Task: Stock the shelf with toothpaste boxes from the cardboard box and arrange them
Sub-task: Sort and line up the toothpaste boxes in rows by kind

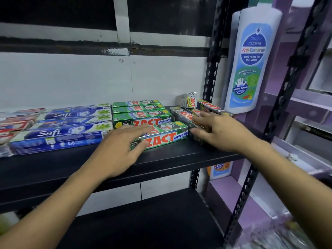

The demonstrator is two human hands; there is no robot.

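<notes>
white wash bottle (blue label) before blurred purple units, perhaps boxes.

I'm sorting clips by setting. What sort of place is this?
Probably a small shop's toiletries section: Safi toothpaste boxes and green Zact boxes lined up on a black metal shelf, with a large anti-bacterial wash bottle beside it.

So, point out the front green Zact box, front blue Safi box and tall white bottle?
front green Zact box (167,138): head view, front face.
front blue Safi box (53,143): head view, front face.
tall white bottle (253,51): head view, label.
</notes>
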